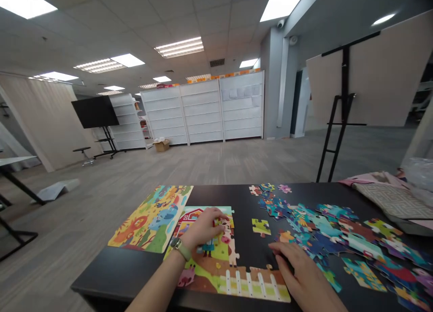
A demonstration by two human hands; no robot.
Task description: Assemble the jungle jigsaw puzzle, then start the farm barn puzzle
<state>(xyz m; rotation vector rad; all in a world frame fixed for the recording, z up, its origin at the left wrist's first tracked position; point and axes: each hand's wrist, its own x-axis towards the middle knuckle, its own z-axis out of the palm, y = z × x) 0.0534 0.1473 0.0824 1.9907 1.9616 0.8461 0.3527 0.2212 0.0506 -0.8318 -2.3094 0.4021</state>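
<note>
A partly joined farm puzzle (204, 272), with a red barn, a pink pig and a white fence strip, lies on the black table (111, 273). My left hand (205, 226) rests on its upper part, fingertips touching the cow pieces. Its thumb and fingers are apart, and they hide part of the picture. To the right of the fence strip, my right hand (297, 269) lies low over the table with fingers stretched and nothing seen in them. A single green puzzle piece (261, 227) sits between the puzzle and the loose pieces (324, 233).
At the table's left stands a joined animal puzzle (147, 219) with a lion and elephant, lying flat. Loose pieces cover much of the right side. A patterned cloth bag (395, 197) lies at the right edge. Beyond the table are a black easel stand (334, 140) and white shelves (203, 111).
</note>
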